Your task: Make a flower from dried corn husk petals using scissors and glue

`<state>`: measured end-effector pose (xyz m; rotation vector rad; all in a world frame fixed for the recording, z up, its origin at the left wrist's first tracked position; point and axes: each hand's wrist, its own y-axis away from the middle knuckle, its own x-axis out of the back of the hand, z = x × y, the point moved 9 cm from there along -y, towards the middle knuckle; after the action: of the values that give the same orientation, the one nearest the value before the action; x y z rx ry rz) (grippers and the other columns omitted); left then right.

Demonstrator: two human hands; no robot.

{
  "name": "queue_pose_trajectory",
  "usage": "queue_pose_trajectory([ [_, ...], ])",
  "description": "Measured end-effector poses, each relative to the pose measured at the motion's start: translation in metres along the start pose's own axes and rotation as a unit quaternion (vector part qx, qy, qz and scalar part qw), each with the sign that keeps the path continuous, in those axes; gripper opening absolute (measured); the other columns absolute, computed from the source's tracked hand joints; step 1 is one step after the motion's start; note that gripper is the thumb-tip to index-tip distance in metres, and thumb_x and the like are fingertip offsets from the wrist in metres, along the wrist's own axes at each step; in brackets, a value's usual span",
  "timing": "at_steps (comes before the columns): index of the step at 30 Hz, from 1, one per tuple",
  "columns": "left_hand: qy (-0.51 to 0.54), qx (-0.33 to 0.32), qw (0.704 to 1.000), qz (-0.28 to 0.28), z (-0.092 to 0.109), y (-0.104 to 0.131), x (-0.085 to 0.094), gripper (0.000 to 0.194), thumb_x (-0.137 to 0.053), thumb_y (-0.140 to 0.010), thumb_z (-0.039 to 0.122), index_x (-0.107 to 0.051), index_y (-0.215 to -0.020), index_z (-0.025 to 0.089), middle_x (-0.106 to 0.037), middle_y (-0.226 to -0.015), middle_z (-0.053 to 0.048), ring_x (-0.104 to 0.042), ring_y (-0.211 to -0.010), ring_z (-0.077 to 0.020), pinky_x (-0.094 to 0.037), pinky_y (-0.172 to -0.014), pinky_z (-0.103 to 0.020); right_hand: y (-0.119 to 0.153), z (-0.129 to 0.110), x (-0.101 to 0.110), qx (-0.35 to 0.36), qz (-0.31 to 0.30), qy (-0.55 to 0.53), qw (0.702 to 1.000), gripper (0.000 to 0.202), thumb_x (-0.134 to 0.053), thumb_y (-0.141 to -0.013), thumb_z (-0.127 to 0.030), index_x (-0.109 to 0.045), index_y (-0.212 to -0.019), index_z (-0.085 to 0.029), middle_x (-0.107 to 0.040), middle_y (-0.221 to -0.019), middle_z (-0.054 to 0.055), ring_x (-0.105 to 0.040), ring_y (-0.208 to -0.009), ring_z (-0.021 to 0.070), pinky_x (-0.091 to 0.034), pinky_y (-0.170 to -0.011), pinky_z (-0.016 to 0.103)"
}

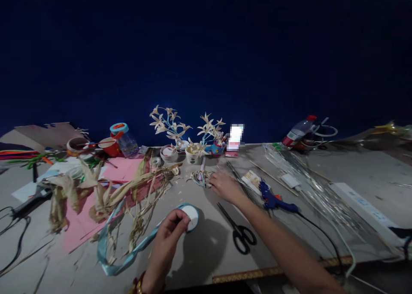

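Left hand (170, 234) pinches ribbon spool (190, 216) low on the desk (206, 259), ribbon trailing leftward; scissors (238, 231) between hands; right hand (223, 184) closes loosely on husk bundle (201, 177) farther back, likely tying stage, next needing ribbon cut.

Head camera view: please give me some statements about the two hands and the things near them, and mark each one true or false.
1. The left hand holds a ribbon roll. True.
2. The right hand grips the scissors. False: the scissors lie alone on the table, and the right hand reaches to a small husk bundle.
3. Light blue ribbon trails from the roll toward the left. True.
4. The blue glue gun lies left of the left hand. False: it lies right of the right arm.
5. The pink paper lies under dried husks. True.
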<state>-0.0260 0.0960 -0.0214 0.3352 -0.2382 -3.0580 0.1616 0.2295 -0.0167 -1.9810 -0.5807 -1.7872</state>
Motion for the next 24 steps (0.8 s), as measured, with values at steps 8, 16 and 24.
queue_pose_trajectory([
  [8,0.007,0.005,1.0,0.008,-0.003,0.001,0.007,0.033,-0.077,-0.079,0.048,-0.065,-0.075,0.018,-0.056,-0.068,0.001,-0.05,-0.069,-0.0148,-0.041,-0.066,-0.024,0.003,0.009,0.008,-0.012,0.032,-0.052,0.998,0.021,-0.055,-0.094,-0.012,-0.074,-0.101,-0.017,-0.072,-0.102,0.011,-0.064,-0.099,0.0245,-0.048,-0.088,0.035],
  [16,-0.064,-0.032,0.997,-0.008,0.011,0.001,0.001,0.029,-0.071,-0.084,0.045,-0.066,-0.076,0.018,-0.062,-0.071,-0.002,-0.055,-0.071,-0.0178,-0.044,-0.069,-0.026,0.089,-0.01,0.023,-0.013,0.104,-0.169,0.98,0.02,-0.053,-0.098,-0.025,-0.072,-0.1,-0.021,-0.074,-0.098,0.009,-0.069,-0.093,0.025,-0.055,-0.083,0.039],
  [24,-0.345,-0.169,0.856,-0.345,0.0,0.033,-0.09,0.013,-0.062,-0.081,0.026,-0.074,-0.083,0.023,-0.074,-0.083,-0.007,-0.066,-0.081,-0.0252,-0.049,-0.076,-0.032,0.125,-0.092,0.023,0.03,0.088,-0.445,0.891,0.056,-0.065,-0.088,-0.061,-0.064,-0.132,-0.027,-0.067,-0.132,0.012,-0.061,-0.124,0.0301,-0.05,-0.105,0.044],
])
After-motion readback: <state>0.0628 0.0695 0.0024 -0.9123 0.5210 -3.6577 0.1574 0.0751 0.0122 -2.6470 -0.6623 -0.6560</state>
